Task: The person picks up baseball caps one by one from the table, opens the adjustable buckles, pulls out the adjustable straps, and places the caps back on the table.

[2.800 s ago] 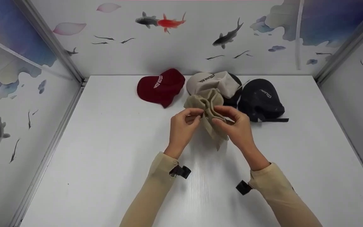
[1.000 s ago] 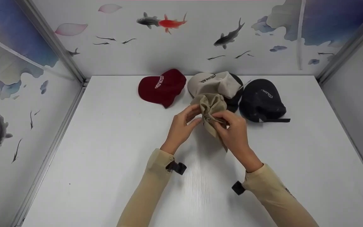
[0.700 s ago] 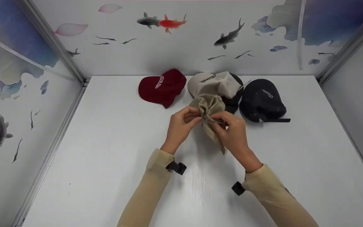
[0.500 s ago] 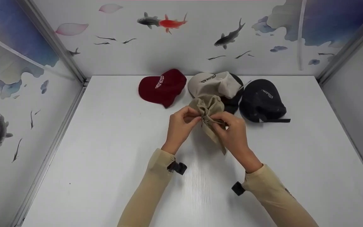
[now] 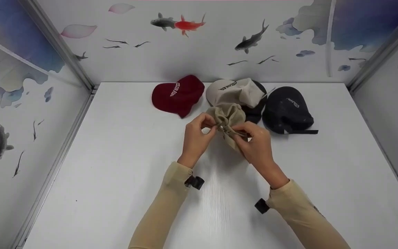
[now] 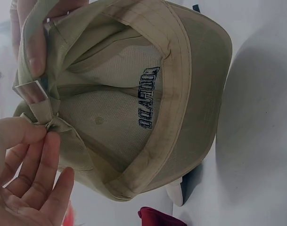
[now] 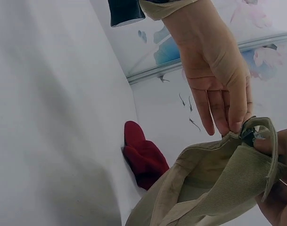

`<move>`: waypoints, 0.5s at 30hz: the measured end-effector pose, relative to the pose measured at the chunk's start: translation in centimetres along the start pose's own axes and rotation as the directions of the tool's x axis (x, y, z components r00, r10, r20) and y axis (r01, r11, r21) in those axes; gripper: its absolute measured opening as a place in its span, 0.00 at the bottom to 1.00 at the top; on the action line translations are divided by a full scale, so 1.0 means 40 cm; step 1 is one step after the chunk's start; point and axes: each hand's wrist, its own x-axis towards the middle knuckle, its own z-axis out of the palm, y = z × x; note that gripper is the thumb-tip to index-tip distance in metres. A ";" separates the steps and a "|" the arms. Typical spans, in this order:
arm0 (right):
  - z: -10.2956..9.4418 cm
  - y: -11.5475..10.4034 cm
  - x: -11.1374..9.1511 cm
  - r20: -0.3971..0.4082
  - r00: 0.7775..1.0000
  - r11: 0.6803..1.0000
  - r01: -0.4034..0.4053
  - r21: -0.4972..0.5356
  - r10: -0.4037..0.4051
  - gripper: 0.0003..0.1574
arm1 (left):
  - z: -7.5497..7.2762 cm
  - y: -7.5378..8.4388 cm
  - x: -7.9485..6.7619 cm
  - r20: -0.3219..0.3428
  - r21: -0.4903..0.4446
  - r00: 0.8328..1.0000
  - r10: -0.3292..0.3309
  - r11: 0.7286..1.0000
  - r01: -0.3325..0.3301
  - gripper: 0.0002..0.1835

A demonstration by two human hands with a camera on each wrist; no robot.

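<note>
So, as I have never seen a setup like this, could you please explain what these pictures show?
There is no machine here: a person works with two bare hands, the left grip and the right grip. The wide picture comes from a camera worn on the head, looking forward and down. The two closer ones come from small black cameras on the wrists, so the scene looks turned sideways. On the white table are a red cap, a cream cap with something dark partly hidden by it, and a navy-black cap. Both hands hold a khaki cap, pinching it near its metal clasp.
</note>
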 end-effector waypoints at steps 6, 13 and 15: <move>-0.005 0.003 -0.002 -0.008 1.000 1.000 0.010 0.023 -0.010 0.08 | 0.000 -0.002 0.000 -0.013 0.056 1.000 0.001 0.998 -0.001 0.05; -0.014 -0.001 -0.002 -0.001 1.000 0.999 -0.001 0.033 0.001 0.08 | -0.002 0.002 0.001 -0.041 0.153 0.999 -0.001 0.988 0.007 0.06; -0.017 -0.002 -0.002 -0.001 1.000 1.000 0.000 0.030 0.000 0.08 | -0.001 0.000 0.001 -0.047 0.173 0.999 0.003 0.985 0.005 0.06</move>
